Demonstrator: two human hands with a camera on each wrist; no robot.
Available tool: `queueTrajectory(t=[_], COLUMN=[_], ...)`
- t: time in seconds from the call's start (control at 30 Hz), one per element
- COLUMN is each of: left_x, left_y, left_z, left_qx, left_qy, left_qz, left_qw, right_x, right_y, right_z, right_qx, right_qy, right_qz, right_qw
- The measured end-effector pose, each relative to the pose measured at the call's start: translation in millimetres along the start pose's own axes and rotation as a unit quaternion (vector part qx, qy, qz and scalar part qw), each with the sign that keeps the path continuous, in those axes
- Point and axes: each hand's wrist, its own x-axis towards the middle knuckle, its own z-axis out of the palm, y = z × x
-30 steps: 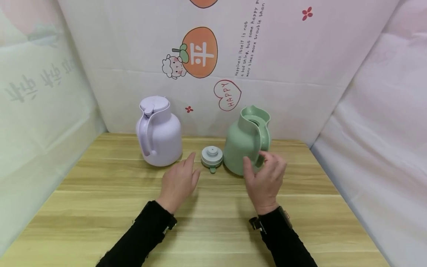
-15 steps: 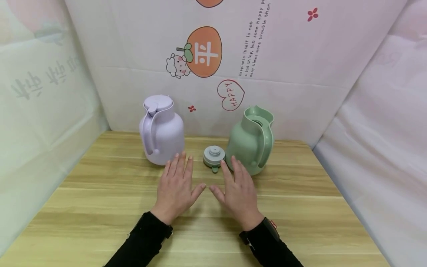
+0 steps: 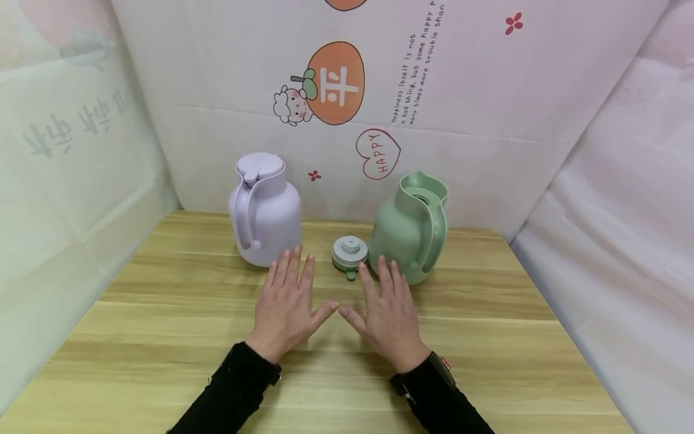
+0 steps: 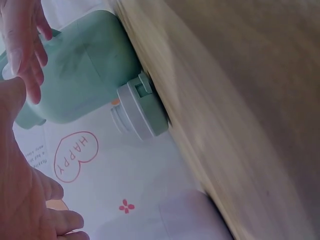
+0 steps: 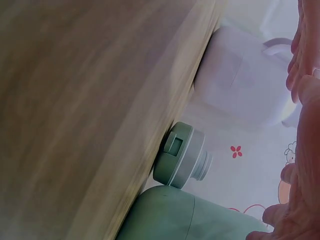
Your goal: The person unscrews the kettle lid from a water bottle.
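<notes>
Plainly, nothing is gripped just now: from two black sleeves [image 3: 228, 386], the left hand [image 3: 283, 310] and right hand [image 3: 389, 316] reach palms down over the wooden table [image 3: 347, 398], fingers straight and lightly spread, thumb tips nearly meeting. Whether the right fingertips touch anything, I can't fairly say; from overhead they merely overlap the green jug's base. Beyond them, between two jugs, sits a grey-and-green lid [image 3: 350, 253], upside down — perhaps to keep its plug off the wood. It lies close by the green jug [image 3: 403, 232], whose mouth is uncovered, so I'd guess they belong together. The lilac jug [image 3: 273, 220], lid on, stands upright to the left — both handles angled outward toward the person, seemingly for easy grasping. A printed sheet [image 3: 228, 60] hangs behind.
</notes>
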Motion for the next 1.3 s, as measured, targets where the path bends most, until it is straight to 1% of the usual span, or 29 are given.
queueTrajectory(t=[0.23,0.37,0.47,0.57,0.73,0.83,0.9,0.97,1.03,1.1,1.17,1.23,1.3], left_x=[0.2,-0.2,-0.2,-0.4,0.5,2.4,3.6,4.7,5.8,7.5,9.6,12.1,14.7], left_y=[-1.4,-2.0,-2.4,-2.7,-4.4,-7.7,-11.2,-15.8,-20.9,-26.3,-32.0,-37.3,-43.3], left_z=[-2.1,-2.5,-2.8,-4.3,-11.1,-17.2,-21.8,-26.6,-31.0,-35.0,-38.3,-43.0,-48.1], left_qx=[-0.006,-0.004,-0.005,-0.007,0.000,0.004,-0.002,-0.012,-0.023,-0.031,-0.039,-0.055,-0.074], left_qy=[-0.009,-0.012,-0.009,-0.005,-0.013,-0.008,0.008,0.040,0.081,0.127,0.171,0.199,0.216], left_qz=[-0.004,-0.006,-0.006,-0.006,-0.003,0.001,0.004,0.010,0.018,0.025,0.026,0.020,0.007], left_qw=[0.9999,0.9999,0.9999,0.9999,0.9999,1.0000,1.0000,0.9991,0.9963,0.9912,0.9842,0.9782,0.9735], right_x=[0.4,0.6,0.9,1.3,3.3,7.1,11.8,18.0,25.2,33.0,40.9,48.6,56.0], right_y=[-0.3,-1.3,-1.8,-2.3,-3.6,-4.8,-6.6,-8.4,-10.5,-12.9,-15.4,-18.2,-21.3], right_z=[0.3,0.0,0.1,0.2,-0.6,-2.6,-4.6,-6.8,-9.2,-11.5,-13.4,-14.4,-14.8], right_qx=[0.008,0.010,0.011,0.016,0.020,0.024,0.031,0.036,0.040,0.046,0.055,0.067,0.085], right_qy=[-0.016,-0.013,-0.009,-0.014,-0.024,-0.006,0.009,0.023,0.028,0.024,0.018,0.011,0.002], right_qz=[0.006,0.005,0.004,0.007,0.007,-0.004,-0.013,-0.021,-0.026,-0.025,-0.022,-0.015,-0.006], right_qw=[1.000,1.000,1.000,1.000,1.000,1.000,0.999,0.999,0.998,0.998,0.998,0.998,0.996])
